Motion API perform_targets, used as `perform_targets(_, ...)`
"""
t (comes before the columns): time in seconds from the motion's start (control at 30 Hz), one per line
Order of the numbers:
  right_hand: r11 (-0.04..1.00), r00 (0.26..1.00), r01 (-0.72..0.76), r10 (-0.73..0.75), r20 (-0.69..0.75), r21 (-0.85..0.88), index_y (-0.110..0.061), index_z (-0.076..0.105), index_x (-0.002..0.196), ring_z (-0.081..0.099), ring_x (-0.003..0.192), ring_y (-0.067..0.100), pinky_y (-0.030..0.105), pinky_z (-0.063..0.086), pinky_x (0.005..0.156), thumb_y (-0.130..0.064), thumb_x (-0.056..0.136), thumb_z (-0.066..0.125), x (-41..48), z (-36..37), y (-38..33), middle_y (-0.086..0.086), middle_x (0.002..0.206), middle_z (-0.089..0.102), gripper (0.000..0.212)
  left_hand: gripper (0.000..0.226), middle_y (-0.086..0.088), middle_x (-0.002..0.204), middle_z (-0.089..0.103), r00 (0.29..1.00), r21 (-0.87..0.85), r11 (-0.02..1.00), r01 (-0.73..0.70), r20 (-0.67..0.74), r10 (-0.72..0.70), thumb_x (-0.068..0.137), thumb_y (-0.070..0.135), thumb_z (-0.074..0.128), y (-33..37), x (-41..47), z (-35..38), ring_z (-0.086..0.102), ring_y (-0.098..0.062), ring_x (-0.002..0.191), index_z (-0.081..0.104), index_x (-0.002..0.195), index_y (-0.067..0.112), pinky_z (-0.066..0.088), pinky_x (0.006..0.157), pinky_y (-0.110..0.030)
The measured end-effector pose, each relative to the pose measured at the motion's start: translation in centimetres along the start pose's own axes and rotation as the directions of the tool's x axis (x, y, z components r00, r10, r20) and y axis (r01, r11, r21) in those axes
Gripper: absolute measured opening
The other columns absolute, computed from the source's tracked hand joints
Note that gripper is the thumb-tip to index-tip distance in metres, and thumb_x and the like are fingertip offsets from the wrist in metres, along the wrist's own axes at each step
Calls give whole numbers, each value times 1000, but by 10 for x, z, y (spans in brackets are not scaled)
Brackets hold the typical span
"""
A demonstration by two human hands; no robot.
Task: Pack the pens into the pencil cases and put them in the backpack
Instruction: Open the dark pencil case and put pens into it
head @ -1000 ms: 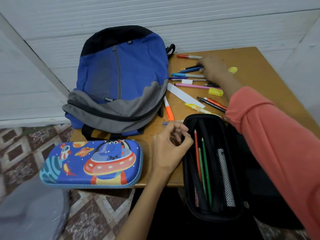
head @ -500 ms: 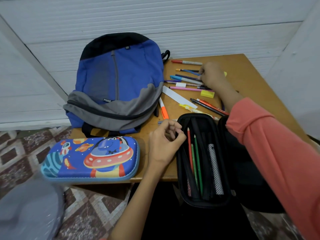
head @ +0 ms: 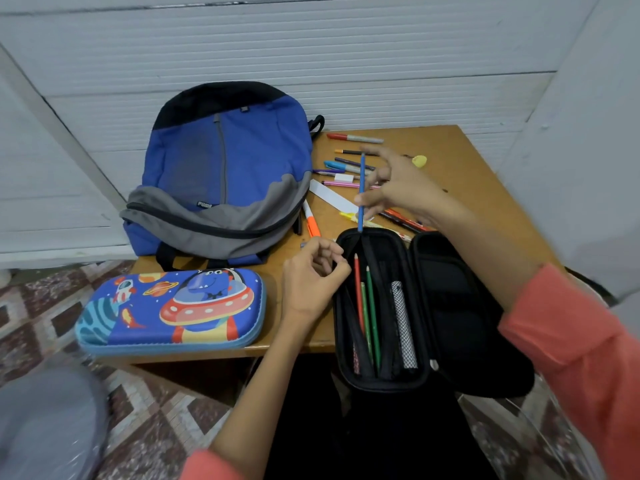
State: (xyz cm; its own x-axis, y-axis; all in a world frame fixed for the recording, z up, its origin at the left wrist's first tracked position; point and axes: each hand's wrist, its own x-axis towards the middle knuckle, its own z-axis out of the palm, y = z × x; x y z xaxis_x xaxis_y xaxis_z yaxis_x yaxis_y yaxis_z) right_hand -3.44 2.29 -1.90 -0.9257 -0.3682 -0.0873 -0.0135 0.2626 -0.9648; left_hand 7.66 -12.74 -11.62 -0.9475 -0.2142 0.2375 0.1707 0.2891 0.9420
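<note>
An open black pencil case (head: 422, 379) hangs over the table's near edge, holding red and green pencils and a checkered pen. My left hand (head: 311, 278) pinches its left rim. My right hand (head: 398, 185) pinches a blue pencil (head: 362, 192), held almost upright with its lower tip at the case's far end. Several pens and markers (head: 349, 166) lie loose on the table behind it. A blue and grey backpack (head: 221, 174) lies zipped at the back left. In front of it sits a shut blue cartoon pencil case (head: 173, 306).
The small wooden table (head: 478, 168) stands against white panelled walls. A white paper strip (head: 329, 197), an orange marker (head: 311, 223) and a small yellow object (head: 419, 161) lie on it. Patterned floor tiles show at the left, with a blurred grey shape at the bottom left.
My right hand has lifted a blue pencil out of the loose pens at the back and brought it toward me, over the black case. My left hand stays on the case's rim.
</note>
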Motion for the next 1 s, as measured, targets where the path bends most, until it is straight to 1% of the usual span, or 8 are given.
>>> perform_targets(0.07,999,998,-39,38,51,17,-20,34,144,69,67,25,31,60,59,12,71,75,-17,3,4,8,77,60,89,14,-8,75,65,1000,5,1000,0,1,0,75,6,69,0,0,0,54,-21,64,66,82,17,41,59,-18)
perform_targets(0.17,976,987,-49,79,138,-212,-20,38,137,65,62,19,26,53,52,1,71,80,-35,7,16,12,81,65,81,13,-9,74,64,1000,16,1000,-6,5,6,75,8,69,0,0,0,53,-18,62,66,83,17,41,58,-18)
perform_targets(0.3,895,975,-25,120,186,-446,-19,40,131,59,58,-3,23,47,67,-16,67,87,-48,13,30,2,80,71,79,15,-8,73,64,1000,25,1000,-7,0,7,75,6,70,0,0,0,53,-16,61,66,83,17,41,57,-17)
perform_targets(0.4,835,980,46,69,188,-548,-18,41,128,53,51,-11,10,39,56,-18,67,87,-53,19,32,0,84,70,77,15,-8,74,65,1000,40,999,-4,4,4,75,6,70,0,0,0,55,-22,64,65,84,18,42,57,-18)
perform_targets(0.5,798,983,64,53,176,-600,-19,44,128,55,64,-3,21,43,62,-27,62,90,-56,22,32,-3,92,64,81,15,-8,74,64,1000,44,999,-4,5,3,75,5,70,1,0,-1,54,-15,63,66,84,17,41,58,-16)
perform_targets(0.6,683,975,93,86,207,-725,-21,45,129,52,86,6,32,47,77,-41,58,89,-59,24,32,-8,101,56,86,14,-6,73,64,1000,37,999,-11,6,11,75,6,69,1,-1,-1,53,-9,62,66,84,16,41,58,-16)
perform_targets(0.8,541,968,136,105,227,-830,-22,47,125,43,109,11,32,42,87,-53,57,86,-66,31,32,-9,111,45,84,16,-7,72,64,1000,29,1000,-10,2,10,76,2,69,0,0,-1,51,-7,61,65,83,15,41,57,-15)
perform_targets(1.0,466,959,170,125,255,-868,-23,50,125,38,114,12,35,43,92,-63,58,79,-70,31,30,-6,119,44,84,16,-8,75,65,1000,23,1000,-10,3,10,76,2,69,-1,0,-1,52,-10,62,65,83,16,41,58,-16)
